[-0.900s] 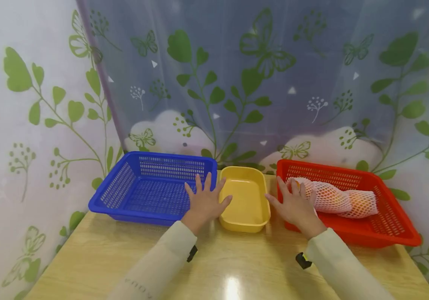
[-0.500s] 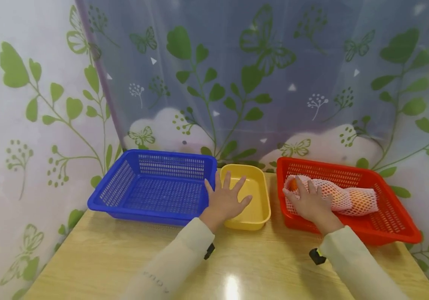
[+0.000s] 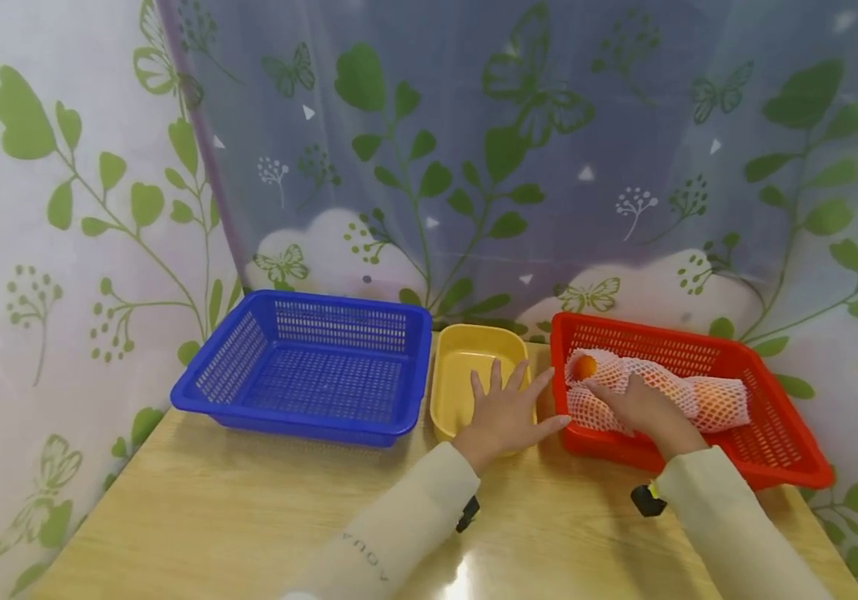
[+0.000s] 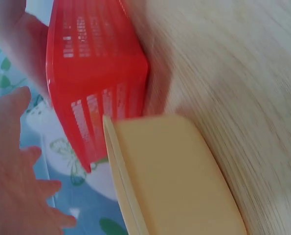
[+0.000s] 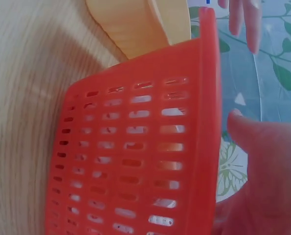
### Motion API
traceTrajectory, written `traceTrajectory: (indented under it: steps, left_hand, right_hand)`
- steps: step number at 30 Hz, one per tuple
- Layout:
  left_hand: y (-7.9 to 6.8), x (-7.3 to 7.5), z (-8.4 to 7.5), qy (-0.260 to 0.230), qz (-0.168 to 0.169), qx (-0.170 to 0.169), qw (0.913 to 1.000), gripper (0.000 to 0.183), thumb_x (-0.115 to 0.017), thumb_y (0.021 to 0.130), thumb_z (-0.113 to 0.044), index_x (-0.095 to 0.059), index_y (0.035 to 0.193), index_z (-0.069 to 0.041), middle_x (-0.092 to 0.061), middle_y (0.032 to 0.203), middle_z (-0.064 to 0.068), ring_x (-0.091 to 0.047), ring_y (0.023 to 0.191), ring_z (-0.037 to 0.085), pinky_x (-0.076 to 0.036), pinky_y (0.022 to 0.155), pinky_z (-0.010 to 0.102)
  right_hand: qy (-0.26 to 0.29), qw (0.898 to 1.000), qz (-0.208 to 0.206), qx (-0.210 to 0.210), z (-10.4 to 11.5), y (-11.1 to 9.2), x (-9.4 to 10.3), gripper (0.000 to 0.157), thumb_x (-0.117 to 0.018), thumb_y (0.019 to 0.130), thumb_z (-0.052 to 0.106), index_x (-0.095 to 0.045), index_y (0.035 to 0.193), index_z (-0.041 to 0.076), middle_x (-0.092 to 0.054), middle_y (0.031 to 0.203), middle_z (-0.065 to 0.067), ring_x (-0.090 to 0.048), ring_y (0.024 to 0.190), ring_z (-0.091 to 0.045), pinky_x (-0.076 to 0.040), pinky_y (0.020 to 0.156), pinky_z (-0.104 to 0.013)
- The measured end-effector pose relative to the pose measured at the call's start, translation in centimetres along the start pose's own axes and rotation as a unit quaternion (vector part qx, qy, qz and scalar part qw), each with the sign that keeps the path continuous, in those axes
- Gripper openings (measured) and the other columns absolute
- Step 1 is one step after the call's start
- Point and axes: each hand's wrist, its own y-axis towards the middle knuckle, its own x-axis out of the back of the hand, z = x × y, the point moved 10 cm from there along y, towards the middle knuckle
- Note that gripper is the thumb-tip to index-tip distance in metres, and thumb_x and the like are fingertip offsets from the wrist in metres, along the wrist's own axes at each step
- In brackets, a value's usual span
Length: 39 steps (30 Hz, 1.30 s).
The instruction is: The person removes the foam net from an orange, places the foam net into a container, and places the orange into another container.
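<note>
In the red basket (image 3: 609, 454), at the right of the table, lie orange round fruits in white foam net sleeves (image 3: 721, 402). My right hand (image 3: 654, 412) reaches over the front rim onto the left sleeves. Its thumb points left across the netting, while the other fingers bend down out of sight; I cannot tell whether they grip a sleeve. My left hand (image 3: 504, 421) is spread, palm down, over the yellow tray (image 3: 451, 383), holding nothing. Its thumb reaches toward the red basket's left rim. In the left wrist view, its fingers (image 4: 33, 186) are spread apart.
A blue slotted basket (image 3: 323, 375) stands left of the yellow tray, with nothing in it. All three containers stand along the back of the wooden table (image 3: 248, 508), before a leaf-patterned curtain (image 3: 413, 125). The red basket's slotted wall (image 5: 135, 147) rises beside my right hand.
My left hand has moved right, from the blue basket's edge to over the yellow tray. My right hand has moved right and lower onto the netted fruits, its fingers bending down.
</note>
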Motion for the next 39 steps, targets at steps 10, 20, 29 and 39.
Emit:
traceTrajectory:
  steps: [10, 20, 29, 39]
  left_hand:
    - [1.0, -1.6, -2.6, 0.005, 0.017, -0.044, 0.9989, 0.071, -0.037, 0.090, -0.073, -0.025, 0.152, -0.040, -0.023, 0.159, -0.010, -0.012, 0.147, 0.036, -0.012, 0.112, 0.066]
    - [1.1, -1.5, -2.4, -0.002, 0.026, -0.040, 0.9989, 0.070, -0.044, 0.090, -0.068, -0.033, 0.151, -0.035, -0.026, 0.157, -0.013, -0.016, 0.147, 0.031, -0.018, 0.112, 0.064]
    - [0.6, -2.1, -2.6, -0.019, 0.031, -0.044, 0.9984, 0.070, -0.046, 0.092, -0.066, -0.032, 0.152, -0.032, -0.026, 0.158, -0.011, -0.017, 0.146, 0.033, -0.020, 0.112, 0.060]
    - [0.7, -2.0, -2.5, -0.035, 0.034, -0.041, 0.9980, 0.071, -0.046, 0.092, -0.065, -0.031, 0.152, -0.030, -0.022, 0.159, -0.010, -0.018, 0.146, 0.032, -0.026, 0.112, 0.054]
  right_hand:
    - [0.003, 0.998, 0.053, -0.018, -1.0, 2.0, -0.9, 0.099, -0.035, 0.086, 0.079, -0.054, 0.120, -0.012, -0.051, 0.075, -0.011, -0.050, 0.069, -0.023, -0.045, 0.070, -0.037]
    - [-0.011, 0.998, 0.062, -0.008, -1.1, 2.6, -1.8, 0.111, -0.047, 0.084, 0.076, -0.031, 0.140, -0.018, -0.031, 0.143, -0.040, -0.041, 0.123, -0.049, -0.033, 0.102, -0.064]
    - [0.019, 0.998, 0.058, 0.021, -1.6, 3.0, -2.8, 0.105, -0.053, 0.087, 0.066, -0.026, 0.142, -0.018, -0.027, 0.145, -0.041, -0.034, 0.128, -0.055, -0.030, 0.103, -0.066]
    - [0.067, 0.997, 0.045, 0.005, -0.5, 1.7, -1.0, 0.107, -0.054, 0.087, 0.062, -0.009, 0.147, -0.015, -0.013, 0.149, -0.041, -0.023, 0.131, -0.059, -0.029, 0.101, -0.070]
